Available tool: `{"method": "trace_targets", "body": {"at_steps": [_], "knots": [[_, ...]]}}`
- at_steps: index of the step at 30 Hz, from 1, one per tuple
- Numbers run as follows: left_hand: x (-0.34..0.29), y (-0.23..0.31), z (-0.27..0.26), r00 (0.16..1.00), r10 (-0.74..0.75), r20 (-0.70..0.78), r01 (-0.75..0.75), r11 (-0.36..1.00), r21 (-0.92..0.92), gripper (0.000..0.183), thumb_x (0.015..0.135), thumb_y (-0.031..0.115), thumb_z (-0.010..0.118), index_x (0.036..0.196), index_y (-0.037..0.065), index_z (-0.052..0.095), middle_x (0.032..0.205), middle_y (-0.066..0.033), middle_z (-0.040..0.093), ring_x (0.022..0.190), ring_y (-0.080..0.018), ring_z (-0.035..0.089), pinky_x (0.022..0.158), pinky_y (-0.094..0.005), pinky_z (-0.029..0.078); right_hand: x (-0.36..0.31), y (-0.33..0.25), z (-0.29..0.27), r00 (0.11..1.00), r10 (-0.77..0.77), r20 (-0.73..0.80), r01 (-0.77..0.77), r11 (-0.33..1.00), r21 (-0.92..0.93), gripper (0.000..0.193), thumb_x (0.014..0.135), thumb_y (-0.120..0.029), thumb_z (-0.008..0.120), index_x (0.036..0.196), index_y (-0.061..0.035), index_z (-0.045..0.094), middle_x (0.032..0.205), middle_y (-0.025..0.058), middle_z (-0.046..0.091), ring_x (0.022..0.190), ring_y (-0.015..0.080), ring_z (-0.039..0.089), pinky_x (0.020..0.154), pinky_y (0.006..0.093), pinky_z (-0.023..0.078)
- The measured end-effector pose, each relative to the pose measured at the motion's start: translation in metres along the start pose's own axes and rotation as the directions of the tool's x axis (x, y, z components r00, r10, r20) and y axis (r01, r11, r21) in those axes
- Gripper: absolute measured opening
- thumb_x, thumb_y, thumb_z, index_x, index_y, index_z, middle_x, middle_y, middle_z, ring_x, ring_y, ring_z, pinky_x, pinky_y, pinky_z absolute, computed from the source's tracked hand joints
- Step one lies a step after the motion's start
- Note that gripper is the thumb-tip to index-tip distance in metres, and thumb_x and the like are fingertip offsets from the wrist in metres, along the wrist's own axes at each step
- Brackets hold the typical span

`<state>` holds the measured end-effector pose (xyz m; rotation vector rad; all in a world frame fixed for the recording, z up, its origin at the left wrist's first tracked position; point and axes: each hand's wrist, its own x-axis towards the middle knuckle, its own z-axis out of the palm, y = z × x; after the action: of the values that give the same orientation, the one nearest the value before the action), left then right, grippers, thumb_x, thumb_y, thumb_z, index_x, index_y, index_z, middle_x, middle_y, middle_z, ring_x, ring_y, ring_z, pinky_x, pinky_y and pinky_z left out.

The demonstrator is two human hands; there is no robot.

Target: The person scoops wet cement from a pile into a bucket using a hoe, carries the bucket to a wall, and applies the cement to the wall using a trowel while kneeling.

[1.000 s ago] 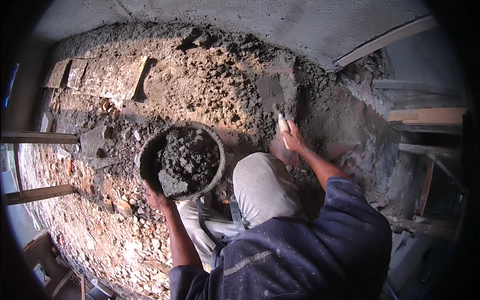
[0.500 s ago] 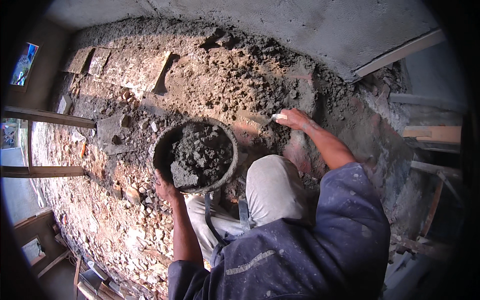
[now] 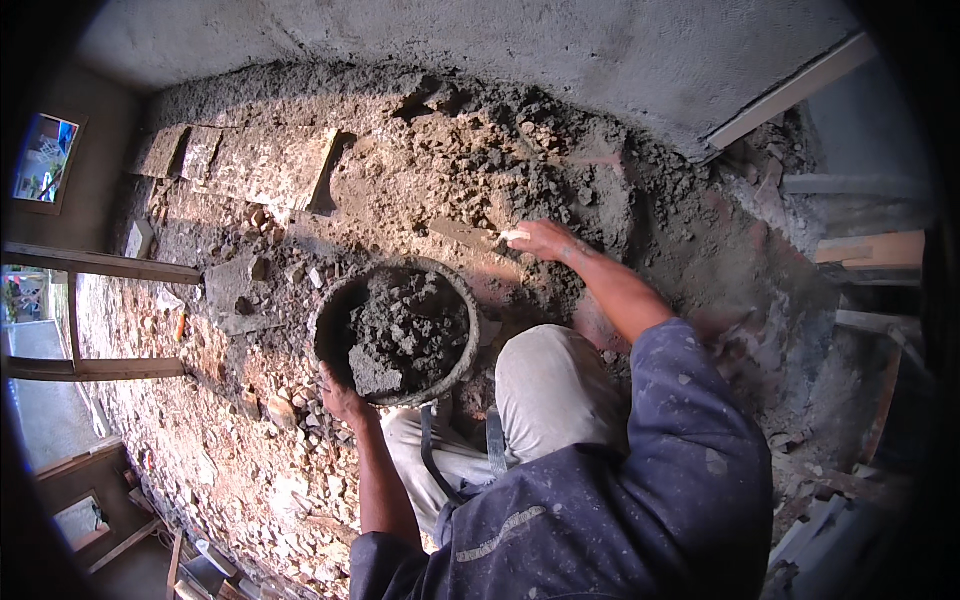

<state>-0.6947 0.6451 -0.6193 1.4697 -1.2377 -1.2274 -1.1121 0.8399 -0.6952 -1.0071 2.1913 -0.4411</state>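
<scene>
A round dark bucket (image 3: 466,352) sits tilted by my knees, holding lumpy grey mortar (image 3: 405,325). My left hand (image 3: 345,395) is closed on its lower left rim. Farther out, my right hand (image 3: 540,240) grips the pale handle of a trowel (image 3: 462,233). The trowel's flat blade points left, just above or on the rubble beyond the bucket; whether it touches is hard to tell. Crumbly grey mortar (image 3: 560,190) lies in a heap around and past my right hand.
A plastered grey wall (image 3: 480,40) runs along the far side. Flat boards (image 3: 265,165) lie on the ground at the far left. Wooden bars (image 3: 100,262) stand at the left edge, and timber pieces (image 3: 870,250) at the right. Broken stones (image 3: 280,410) cover the ground left of the bucket.
My right hand has swung the trowel to the left over the rubble, so more of its blade shows. My left hand stays on the bucket's rim. The whole view has shifted slightly.
</scene>
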Motion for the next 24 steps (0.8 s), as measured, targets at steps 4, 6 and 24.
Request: {"method": "trace_targets", "body": {"at_steps": [4,6,24], "knots": [[0.0,-0.003,-0.013,1.0,-0.025,0.013,0.025,1.0,-0.007,0.053,0.096,0.04,0.055,0.123,-0.006,0.057,0.116,-0.0124,0.062,0.099,-0.0203,0.058,0.089,-0.0319,0.047,-0.011,0.005,-0.028,0.987,0.03,-0.16,0.008,0.974,0.228,0.045,0.087,-0.047,0.063,0.092,-0.0017,0.059,0.071,0.0141,0.06,0.063,0.026,0.056,0.06,0.0456,0.043],[0.001,-0.003,-0.007,1.0,-0.007,0.02,0.008,0.999,-0.053,0.054,0.095,0.041,0.056,0.121,-0.006,0.059,0.113,-0.012,0.063,0.095,-0.0205,0.059,0.086,-0.0324,0.048,-0.03,0.02,-0.045,0.982,0.117,-0.146,-0.059,0.936,0.348,0.045,0.087,-0.046,0.063,0.093,-0.001,0.06,0.073,0.0139,0.059,0.065,0.0249,0.056,0.061,0.0451,0.043],[-0.007,0.012,-0.002,0.993,-0.118,0.008,0.118,0.992,-0.053,0.059,0.09,0.05,0.06,0.113,-0.004,0.062,0.109,-0.0123,0.063,0.09,-0.0215,0.058,0.081,-0.0373,0.05,-0.099,0.077,-0.038,0.927,0.328,-0.183,-0.232,0.883,0.408,0.065,0.087,-0.052,0.062,0.118,0.0041,0.056,0.088,0.0162,0.064,0.073,0.0296,0.061,0.065,0.045,0.045]]}}
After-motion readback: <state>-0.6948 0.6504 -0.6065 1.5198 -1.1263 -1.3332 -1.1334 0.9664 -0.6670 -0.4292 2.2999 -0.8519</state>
